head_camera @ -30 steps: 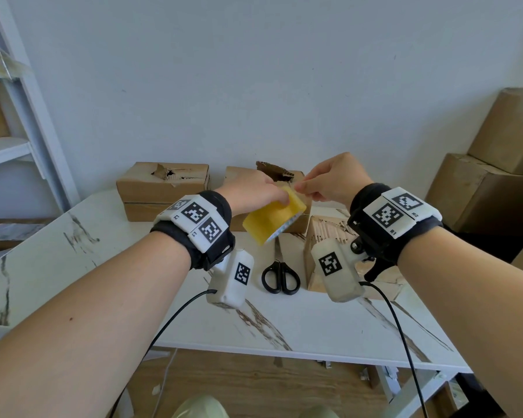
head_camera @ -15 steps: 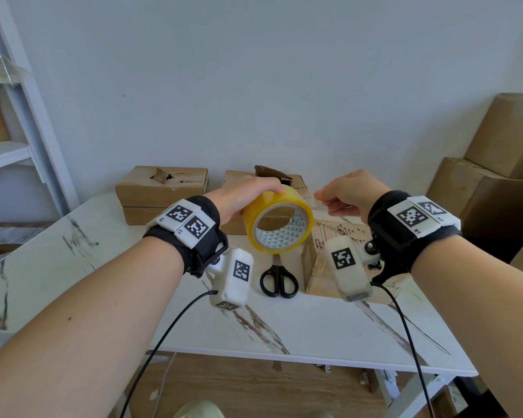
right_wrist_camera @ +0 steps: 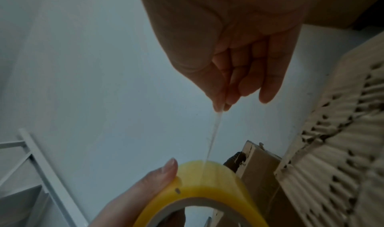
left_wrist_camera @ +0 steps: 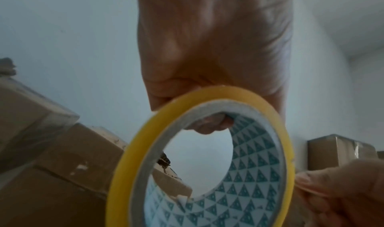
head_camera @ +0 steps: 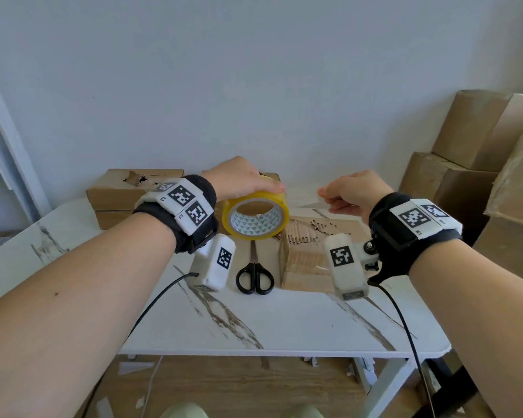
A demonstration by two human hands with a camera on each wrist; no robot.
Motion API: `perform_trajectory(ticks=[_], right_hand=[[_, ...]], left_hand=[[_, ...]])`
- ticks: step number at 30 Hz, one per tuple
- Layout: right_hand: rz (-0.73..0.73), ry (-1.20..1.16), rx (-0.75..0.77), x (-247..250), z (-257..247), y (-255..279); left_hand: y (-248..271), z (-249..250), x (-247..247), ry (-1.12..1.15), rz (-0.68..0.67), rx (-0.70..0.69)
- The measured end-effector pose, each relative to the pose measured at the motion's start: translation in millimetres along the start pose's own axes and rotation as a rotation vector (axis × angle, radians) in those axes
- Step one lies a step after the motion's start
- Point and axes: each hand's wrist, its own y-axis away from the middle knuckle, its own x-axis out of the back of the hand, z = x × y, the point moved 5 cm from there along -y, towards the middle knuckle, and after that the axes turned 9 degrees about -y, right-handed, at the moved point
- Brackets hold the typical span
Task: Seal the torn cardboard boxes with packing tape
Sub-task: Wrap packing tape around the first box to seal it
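Note:
My left hand [head_camera: 248, 181] grips a yellow roll of packing tape [head_camera: 255, 215] by its top, held upright above the table, thumb inside the core [left_wrist_camera: 209, 124]. My right hand [head_camera: 349, 193] pinches the free end of the clear tape strip [right_wrist_camera: 214, 132], stretched out to the right of the roll [right_wrist_camera: 207, 186]. Under my right hand a torn cardboard box [head_camera: 311, 251] with exposed corrugation lies on the table. Two more torn boxes stand at the back: one at the left [head_camera: 118, 194], one behind the roll [head_camera: 271, 176], mostly hidden.
Black-handled scissors [head_camera: 254, 276] lie on the white marble table [head_camera: 284, 321] between my wrists. Stacked brown boxes [head_camera: 465, 164] fill the right side. A white shelf frame [head_camera: 0, 140] stands at the left. Wooden floor shows below the front edge.
The roll turned from edge-on to facing me and dropped a little. My right hand drew away to the right, pulling a strip of tape off the roll.

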Motion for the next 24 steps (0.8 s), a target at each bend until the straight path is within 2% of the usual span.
perform_trajectory(ticks=[3, 7, 11, 15, 21, 24], right_hand=[[-0.010, -0.039, -0.055, 8, 4, 1], [-0.051, -0.125, -0.098, 12, 11, 3], [-0.020, -0.082, -0.026, 14, 6, 4], [-0.008, -0.005, -0.031, 15, 11, 2], [0.092, 0.008, -0.063, 41, 24, -7], [0.109, 0.028, -0.076, 50, 30, -9]], left_hand=[[0, 1, -2, 0.160, 0.012, 0.041], [5, 1, -4, 0.346, -0.056, 0.042], [1, -1, -5, 0.285, -0.027, 0.073], [-2, 2, -4, 0.243, 0.012, 0.083], [1, -9, -10, -0.106, 0.017, 0.099], [1, -15, -15, 0.022, -0.009, 0.115]])
